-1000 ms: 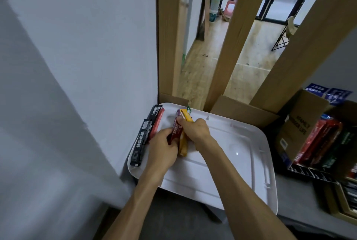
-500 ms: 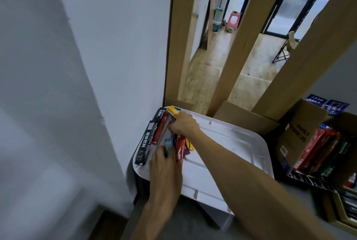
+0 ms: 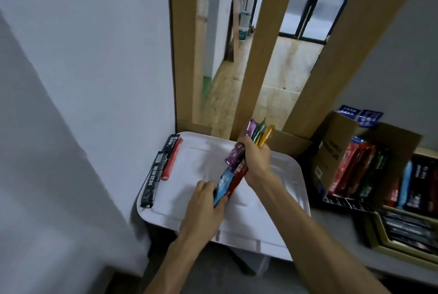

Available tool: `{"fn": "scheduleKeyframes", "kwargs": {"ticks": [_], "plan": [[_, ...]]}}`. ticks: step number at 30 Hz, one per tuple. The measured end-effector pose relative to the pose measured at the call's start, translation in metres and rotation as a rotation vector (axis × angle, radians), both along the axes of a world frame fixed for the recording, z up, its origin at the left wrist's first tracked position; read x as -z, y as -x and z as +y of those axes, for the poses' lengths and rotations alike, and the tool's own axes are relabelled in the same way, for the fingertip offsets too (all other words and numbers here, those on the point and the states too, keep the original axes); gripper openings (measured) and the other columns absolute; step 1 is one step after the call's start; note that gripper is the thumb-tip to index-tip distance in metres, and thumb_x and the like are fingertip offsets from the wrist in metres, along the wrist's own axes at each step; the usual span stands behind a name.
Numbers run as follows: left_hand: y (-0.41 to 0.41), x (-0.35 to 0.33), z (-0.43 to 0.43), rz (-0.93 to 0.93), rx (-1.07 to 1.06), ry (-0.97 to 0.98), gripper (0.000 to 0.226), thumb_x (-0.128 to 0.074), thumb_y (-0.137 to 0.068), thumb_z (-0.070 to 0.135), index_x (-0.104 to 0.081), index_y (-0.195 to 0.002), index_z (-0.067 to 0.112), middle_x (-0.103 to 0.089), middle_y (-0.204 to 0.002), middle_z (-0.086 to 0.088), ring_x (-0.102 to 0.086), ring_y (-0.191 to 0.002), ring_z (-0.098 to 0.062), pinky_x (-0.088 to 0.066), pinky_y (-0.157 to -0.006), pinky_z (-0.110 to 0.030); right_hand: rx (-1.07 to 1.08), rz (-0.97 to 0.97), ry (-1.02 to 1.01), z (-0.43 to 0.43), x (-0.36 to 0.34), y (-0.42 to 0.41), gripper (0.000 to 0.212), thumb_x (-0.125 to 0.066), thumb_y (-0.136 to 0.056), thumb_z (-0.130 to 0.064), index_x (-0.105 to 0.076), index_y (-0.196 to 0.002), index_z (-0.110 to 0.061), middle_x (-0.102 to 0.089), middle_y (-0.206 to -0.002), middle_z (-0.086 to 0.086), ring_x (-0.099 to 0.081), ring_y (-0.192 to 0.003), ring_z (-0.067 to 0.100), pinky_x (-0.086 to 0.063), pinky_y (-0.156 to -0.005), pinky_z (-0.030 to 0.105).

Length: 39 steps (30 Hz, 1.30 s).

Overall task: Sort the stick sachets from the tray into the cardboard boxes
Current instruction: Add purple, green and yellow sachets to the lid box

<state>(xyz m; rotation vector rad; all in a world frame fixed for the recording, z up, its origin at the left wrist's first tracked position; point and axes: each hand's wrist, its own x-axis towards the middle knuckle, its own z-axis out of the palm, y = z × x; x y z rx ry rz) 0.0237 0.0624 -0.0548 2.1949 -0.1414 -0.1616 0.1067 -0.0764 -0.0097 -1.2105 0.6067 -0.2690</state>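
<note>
A white tray (image 3: 272, 227) lies in front of me. My right hand (image 3: 257, 160) grips a mixed bundle of stick sachets (image 3: 257, 134), purple, green, yellow, red and blue, lifted above the tray's middle. My left hand (image 3: 203, 208) holds the bundle's lower end at the blue sachet (image 3: 224, 184). Black sachets (image 3: 156, 173) and a red sachet (image 3: 171, 160) stay on the tray's left edge. Cardboard boxes (image 3: 331, 151) on the right hold upright sachets sorted by colour.
A white wall runs close along the left. Wooden posts (image 3: 260, 57) rise behind the tray. A gold-framed box (image 3: 407, 241) of dark sachets sits at the lower right on the grey tabletop.
Both hands have lifted the bundle off the tray's left side and carried it right, towards the tray's middle. The black and red sachets stayed at the left edge.
</note>
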Motion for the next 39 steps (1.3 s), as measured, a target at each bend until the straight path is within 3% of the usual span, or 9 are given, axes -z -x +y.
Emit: {"fn": "scheduleKeyframes", "kwargs": {"ticks": [4,9,11,18,23,27,32,36,39], "plan": [[0.014,-0.021,-0.002,-0.030,-0.093,0.188,0.013,-0.066,-0.093,0.035,-0.056,-0.097,0.029,-0.064,-0.100,0.011,-0.063,-0.087,-0.001,-0.050,-0.056,-0.009,-0.030,-0.205,-0.247,-0.045,-0.038,0.039,0.011,-0.057,-0.097,0.000,-0.058,-0.105,-0.007,-0.069,-0.088,0.014,-0.071,-0.077,0.024,-0.061,-0.073,0.039],[0.021,-0.067,-0.044,-0.078,-0.001,0.172,0.028,-0.069,-0.086,0.041,-0.055,-0.109,0.032,-0.058,-0.104,0.017,-0.061,-0.098,-0.007,-0.046,-0.059,0.001,-0.086,-0.129,0.145,-0.072,-0.051,0.115,0.008,-0.069,-0.092,-0.020,-0.063,-0.096,-0.018,-0.067,-0.074,0.002,-0.065,-0.072,0.018,-0.057,-0.071,0.033],[0.030,-0.078,-0.070,-0.107,0.076,0.122,0.024,-0.070,-0.087,0.039,-0.054,-0.105,0.036,-0.057,-0.098,0.021,-0.061,-0.092,-0.004,-0.043,-0.059,0.003,-0.150,-0.112,0.179,-0.081,-0.053,0.138,0.027,-0.076,-0.080,-0.035,-0.064,-0.094,-0.015,-0.064,-0.070,0.000,-0.062,-0.065,0.015,-0.054,-0.066,0.031],[0.070,-0.097,-0.154,-0.121,0.233,0.175,0.023,-0.061,-0.085,0.054,-0.057,-0.095,0.033,-0.060,-0.091,0.015,-0.054,-0.090,0.011,-0.044,-0.063,-0.004,0.014,-0.137,-0.029,-0.176,-0.054,0.200,0.040,-0.076,-0.080,-0.020,-0.064,-0.118,-0.025,-0.077,-0.105,0.004,-0.074,-0.097,0.023,-0.057,-0.085,0.046],[0.092,-0.106,-0.225,-0.141,0.319,0.229,0.012,-0.047,-0.101,0.036,-0.060,-0.100,0.037,-0.063,-0.101,0.014,-0.058,-0.097,0.005,-0.045,-0.065,-0.009,0.047,-0.203,-0.138,-0.262,-0.058,0.244,0.026,-0.063,-0.086,0.001,-0.065,-0.112,-0.006,-0.075,-0.100,0.013,-0.074,-0.085,0.027,-0.055,-0.084,0.046],[0.108,-0.107,-0.280,-0.180,0.370,0.178,0.015,-0.052,-0.101,0.033,-0.060,-0.096,0.045,-0.065,-0.098,0.020,-0.061,-0.094,0.004,-0.051,-0.073,-0.018,0.046,-0.183,0.063,-0.310,-0.060,0.264,0.060,-0.081,-0.068,-0.026,-0.062,-0.124,-0.016,-0.075,-0.108,0.008,-0.074,-0.097,0.026,-0.059,-0.084,0.048],[0.132,-0.105,-0.332,-0.079,0.457,0.198,0.015,-0.053,-0.101,0.033,-0.064,-0.103,0.042,-0.066,-0.098,0.024,-0.063,-0.095,0.006,-0.054,-0.076,-0.016,-0.086,-0.165,0.129,-0.359,-0.062,0.278,0.046,-0.080,-0.080,-0.017,-0.063,-0.123,-0.016,-0.075,-0.112,0.008,-0.074,-0.102,0.026,-0.058,-0.091,0.050],[0.151,-0.095,-0.360,0.124,0.536,0.266,0.016,-0.058,-0.099,0.029,-0.064,-0.112,0.037,-0.071,-0.091,0.013,-0.068,-0.079,-0.003,-0.052,-0.069,-0.022,0.056,-0.167,0.041,-0.390,-0.055,0.286,0.032,-0.073,-0.084,-0.006,-0.066,-0.114,-0.013,-0.078,-0.102,0.008,-0.076,-0.094,0.027,-0.059,-0.083,0.047],[0.154,-0.094,-0.375,0.189,0.327,0.413,0.013,-0.064,-0.095,0.021,-0.068,-0.106,0.026,-0.071,-0.081,-0.001,-0.067,-0.069,-0.012,-0.055,-0.063,-0.028,0.157,-0.131,-0.001,-0.414,-0.046,0.290,0.023,-0.071,-0.086,-0.005,-0.067,-0.107,-0.012,-0.078,-0.095,0.008,-0.076,-0.087,0.025,-0.060,-0.074,0.042]]}}
